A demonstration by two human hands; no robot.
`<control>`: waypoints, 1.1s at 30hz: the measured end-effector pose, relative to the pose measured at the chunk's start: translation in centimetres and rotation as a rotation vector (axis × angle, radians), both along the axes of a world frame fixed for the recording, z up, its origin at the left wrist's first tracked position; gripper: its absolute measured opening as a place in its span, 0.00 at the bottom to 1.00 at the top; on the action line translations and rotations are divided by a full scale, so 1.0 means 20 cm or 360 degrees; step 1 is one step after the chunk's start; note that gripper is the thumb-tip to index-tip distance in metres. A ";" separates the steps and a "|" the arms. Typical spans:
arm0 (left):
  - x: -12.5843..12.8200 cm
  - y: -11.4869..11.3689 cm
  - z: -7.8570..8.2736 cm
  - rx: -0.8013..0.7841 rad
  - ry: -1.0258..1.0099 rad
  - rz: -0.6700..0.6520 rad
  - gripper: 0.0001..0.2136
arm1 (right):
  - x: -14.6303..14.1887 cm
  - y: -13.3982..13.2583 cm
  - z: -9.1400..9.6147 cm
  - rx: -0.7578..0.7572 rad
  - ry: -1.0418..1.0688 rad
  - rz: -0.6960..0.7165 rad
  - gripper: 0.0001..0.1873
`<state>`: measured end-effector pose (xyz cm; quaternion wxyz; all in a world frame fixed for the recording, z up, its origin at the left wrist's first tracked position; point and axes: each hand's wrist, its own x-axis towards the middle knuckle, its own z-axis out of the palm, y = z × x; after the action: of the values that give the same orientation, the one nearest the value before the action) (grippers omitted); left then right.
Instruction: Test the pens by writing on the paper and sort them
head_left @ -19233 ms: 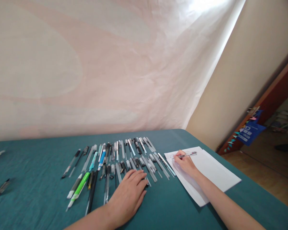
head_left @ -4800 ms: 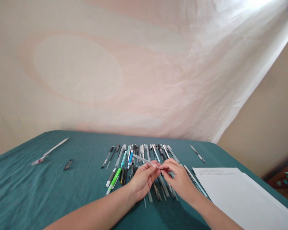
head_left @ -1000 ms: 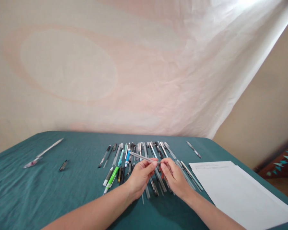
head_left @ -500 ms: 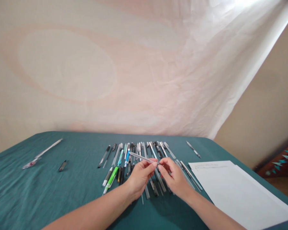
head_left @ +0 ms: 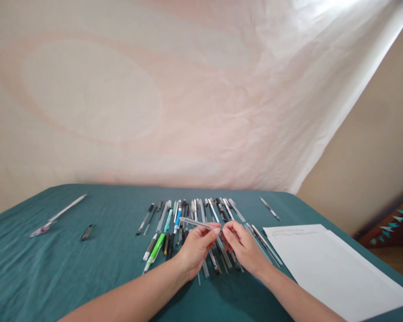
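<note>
Between thumb and fingers my left hand [head_left: 199, 248] grips a clear pen barrel [head_left: 196, 222], which points up and to the left. My right hand [head_left: 240, 246] pinches at the barrel's near end; its fingertips hide what exactly they hold there. Both hands hover over rows of pens [head_left: 201, 208] and pen parts spread on the dark green cloth [head_left: 117, 268]. Just left of my left hand lie a bright green pen [head_left: 156, 250] and a blue and white pen [head_left: 177, 221].
White paper sheets [head_left: 325, 264] lie at the right, with a single pen [head_left: 269, 209] beyond them. At the left are a short dark pen piece [head_left: 86, 232] and a long white stick-like item in clear wrapping [head_left: 58, 214]. A pale curtain [head_left: 154, 98] hangs behind the table.
The far end of the clear barrel has dipped slightly. My right fingers have shifted a little at the near end, while my left hand stays about where it was.
</note>
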<state>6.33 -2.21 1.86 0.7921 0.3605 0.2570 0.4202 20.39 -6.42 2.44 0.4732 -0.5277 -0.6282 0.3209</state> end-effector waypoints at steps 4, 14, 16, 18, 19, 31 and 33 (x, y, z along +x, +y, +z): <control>0.00 0.00 -0.01 0.0029 0.0032 -0.0009 0.13 | 0.00 0.00 -0.01 0.0026 -0.0068 -0.0007 0.13; 0.01 0.00 -0.01 0.0084 -0.0056 -0.0112 0.12 | 0.00 0.02 -0.04 -0.0164 0.0160 0.0054 0.18; 0.00 0.00 -0.01 0.0100 -0.0034 -0.0096 0.13 | 0.00 0.02 -0.03 -0.0159 0.0151 0.0068 0.18; 0.00 0.00 -0.02 0.0122 -0.0014 -0.0095 0.13 | 0.00 0.01 -0.03 -0.0145 0.0109 0.0076 0.18; 0.00 0.00 -0.02 0.0133 -0.0011 -0.0099 0.12 | 0.00 0.01 -0.03 -0.0144 0.0095 0.0078 0.18; -0.01 0.00 -0.01 0.0137 -0.0014 -0.0122 0.10 | 0.00 0.01 -0.04 -0.0548 0.0689 0.0207 0.18; -0.01 0.00 -0.01 0.0119 -0.0023 -0.0129 0.10 | 0.01 0.02 -0.03 -0.0632 0.0738 0.0259 0.19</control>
<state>6.21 -2.14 1.68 0.7963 0.3969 0.2207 0.3996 20.63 -6.06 1.82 0.4643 -0.4706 -0.4688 0.5858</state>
